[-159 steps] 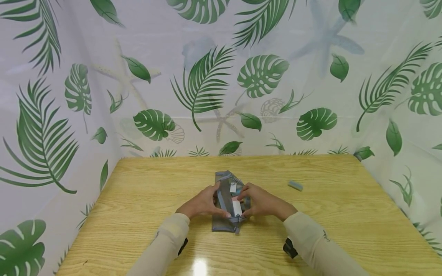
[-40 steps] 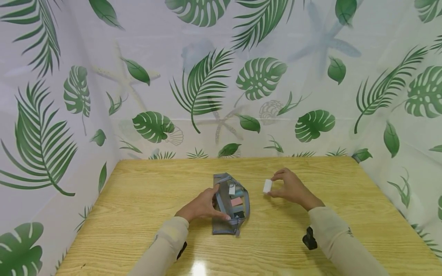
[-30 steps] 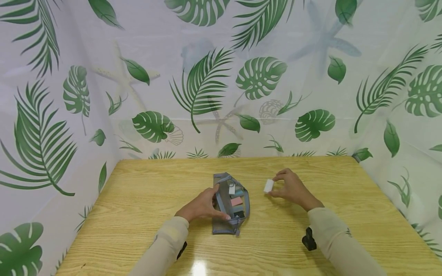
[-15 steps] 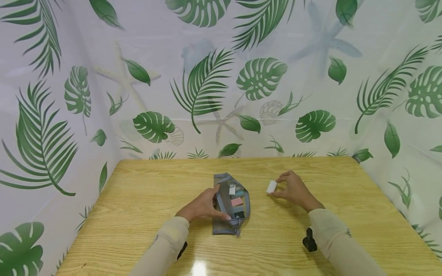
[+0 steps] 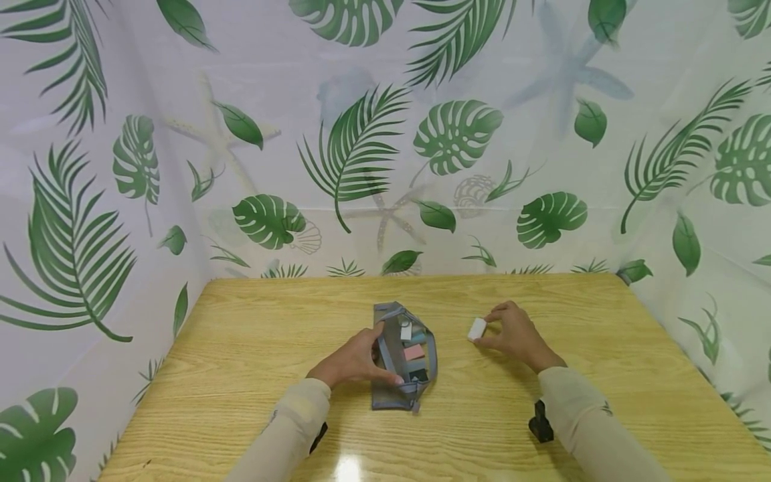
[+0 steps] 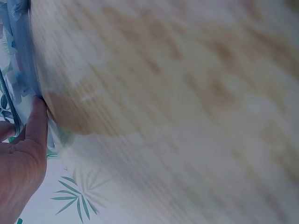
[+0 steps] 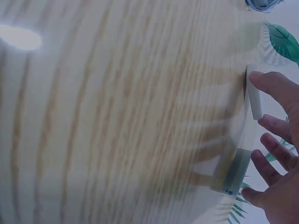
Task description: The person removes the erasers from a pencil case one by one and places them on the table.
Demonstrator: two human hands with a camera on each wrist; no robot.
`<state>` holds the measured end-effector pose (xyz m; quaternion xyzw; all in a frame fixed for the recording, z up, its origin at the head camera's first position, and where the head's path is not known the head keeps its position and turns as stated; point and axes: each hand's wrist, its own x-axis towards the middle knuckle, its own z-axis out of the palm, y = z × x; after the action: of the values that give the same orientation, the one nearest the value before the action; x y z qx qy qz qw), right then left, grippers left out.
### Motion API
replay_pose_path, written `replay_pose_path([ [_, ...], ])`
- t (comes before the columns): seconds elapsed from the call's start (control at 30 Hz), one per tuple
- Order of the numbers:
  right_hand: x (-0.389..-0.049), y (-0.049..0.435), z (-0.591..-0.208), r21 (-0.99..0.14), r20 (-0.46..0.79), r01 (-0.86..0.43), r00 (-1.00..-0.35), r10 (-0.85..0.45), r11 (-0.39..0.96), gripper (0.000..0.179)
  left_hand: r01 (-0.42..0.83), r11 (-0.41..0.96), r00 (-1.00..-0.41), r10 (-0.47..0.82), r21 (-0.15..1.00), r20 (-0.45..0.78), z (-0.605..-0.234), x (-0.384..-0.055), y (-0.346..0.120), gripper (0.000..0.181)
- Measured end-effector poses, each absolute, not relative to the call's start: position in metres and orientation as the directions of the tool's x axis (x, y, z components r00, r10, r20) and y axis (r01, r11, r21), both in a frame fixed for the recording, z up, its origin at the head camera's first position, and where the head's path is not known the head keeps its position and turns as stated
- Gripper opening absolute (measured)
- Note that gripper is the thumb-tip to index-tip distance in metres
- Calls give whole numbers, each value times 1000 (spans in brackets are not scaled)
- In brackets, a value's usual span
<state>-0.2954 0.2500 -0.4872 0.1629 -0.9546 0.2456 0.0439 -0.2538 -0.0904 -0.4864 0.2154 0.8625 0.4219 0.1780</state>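
Observation:
A grey mesh pencil case lies on the table with its zip mouth spread. My left hand grips its near side, thumb at the lower corner and fingers at the upper edge. Inside show a pink block, a white tag-like piece and darker pieces. To the right of the case, my right hand pinches a white eraser by its ends between thumb and finger, low over the table; whether it touches the wood is unclear. Close to the other fingers in the right wrist view lies a blue-grey block.
The wooden table reaches back to a leaf-printed cloth that also hangs at both sides. Black wrist cameras sit under both sleeves. In the head view, the right hand hides the blue-grey block.
Earlier my right hand was at the case's mouth; it has since brought the white eraser out to the right. Over the last second it shifts slightly right and nearer. The left hand stays put.

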Motion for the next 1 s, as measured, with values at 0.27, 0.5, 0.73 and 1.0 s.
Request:
replay_pose_path([
  [0.27, -295, 250, -489, -444, 171, -332, -943, -285, 832, 49, 228, 563, -845, 520, 794, -126, -487, -254, -90, 120],
  [0.5, -293, 250, -489, -460, 166, -325, -946, -279, 827, 45, 227, 543, -839, 530, 809, -120, -489, -254, -90, 119],
  [0.73, -295, 251, -490, -471, 155, -318, -948, -278, 823, 45, 232, 571, -847, 517, 787, -125, -487, -253, -91, 120],
  [1.0, -297, 251, -489, -455, 157, -333, -943, -294, 826, 43, 230, 596, -854, 503, 769, -134, -488, -254, -91, 121],
])
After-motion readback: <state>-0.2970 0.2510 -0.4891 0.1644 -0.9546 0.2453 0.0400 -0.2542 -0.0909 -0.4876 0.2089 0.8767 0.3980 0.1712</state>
